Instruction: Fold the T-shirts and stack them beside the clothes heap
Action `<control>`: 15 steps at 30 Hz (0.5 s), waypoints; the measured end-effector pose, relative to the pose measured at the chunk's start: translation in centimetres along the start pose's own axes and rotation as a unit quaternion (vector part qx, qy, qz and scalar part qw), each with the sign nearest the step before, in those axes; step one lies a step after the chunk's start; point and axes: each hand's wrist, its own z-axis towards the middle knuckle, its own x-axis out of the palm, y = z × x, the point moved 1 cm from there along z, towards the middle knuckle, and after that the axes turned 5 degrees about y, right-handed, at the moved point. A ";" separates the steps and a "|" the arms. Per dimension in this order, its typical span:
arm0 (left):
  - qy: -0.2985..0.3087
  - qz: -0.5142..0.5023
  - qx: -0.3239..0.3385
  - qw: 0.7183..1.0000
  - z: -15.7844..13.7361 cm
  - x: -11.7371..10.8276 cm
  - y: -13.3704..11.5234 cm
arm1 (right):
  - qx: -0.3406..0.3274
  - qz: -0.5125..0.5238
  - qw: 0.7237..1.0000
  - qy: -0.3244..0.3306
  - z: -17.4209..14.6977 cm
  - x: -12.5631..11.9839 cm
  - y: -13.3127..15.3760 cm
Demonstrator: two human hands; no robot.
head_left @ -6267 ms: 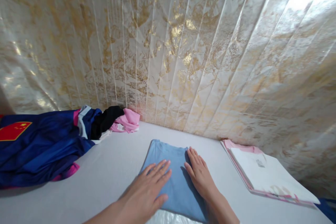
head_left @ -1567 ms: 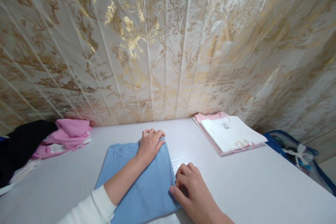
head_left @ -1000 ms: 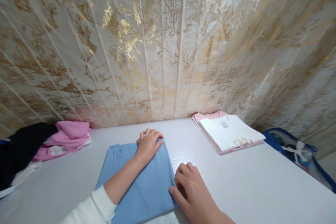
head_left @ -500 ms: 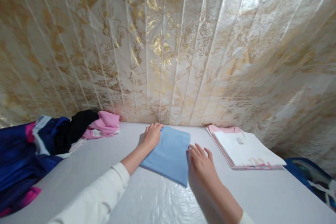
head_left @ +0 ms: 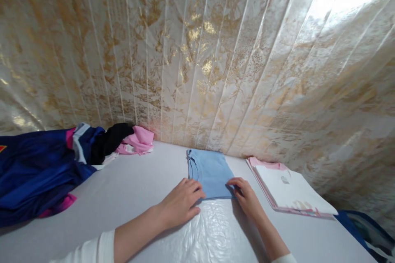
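Note:
A folded light blue garment (head_left: 214, 172) lies flat on the white-covered table, with curved dark-edged folds showing at its left side. At its near left corner rests my left hand (head_left: 182, 201), fingers stretched over the cloth and thumb apart. My right hand (head_left: 247, 197) is at the right edge of the garment, its fingers curled in on that edge in a pinch. The thumb of that hand is partly hidden.
A stack of folded white and pink clothes (head_left: 290, 187) lies on the right. Loose dark blue clothing (head_left: 40, 172), a black cloth (head_left: 106, 141) and a pink cloth (head_left: 140, 139) are heaped on the left. A blue-edged bag (head_left: 354, 222) stands at far right; a gold-patterned curtain (head_left: 185, 70) hangs behind.
The blue garment is now shorter front to back, with curved edges showing on its left. My left hand moved from its far left corner to the near left one; my right hand closed onto its right edge.

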 end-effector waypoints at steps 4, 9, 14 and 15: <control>-0.003 0.044 -0.026 0.999 0.8 0.3 0.7 | -0.016 0.046 0.997 0.060 -1.6 -0.3 0.4; -0.039 -0.001 -0.041 0.998 -0.5 -0.4 2.4 | -0.059 -0.013 0.994 0.088 -2.9 -0.1 1.7; -0.046 0.000 -0.020 0.999 -0.8 -0.5 2.8 | -0.127 -0.105 0.984 0.066 -3.0 0.1 1.8; -0.041 0.010 -0.012 0.999 -0.7 -0.6 2.7 | -0.133 -0.121 0.981 0.066 -3.0 0.2 1.8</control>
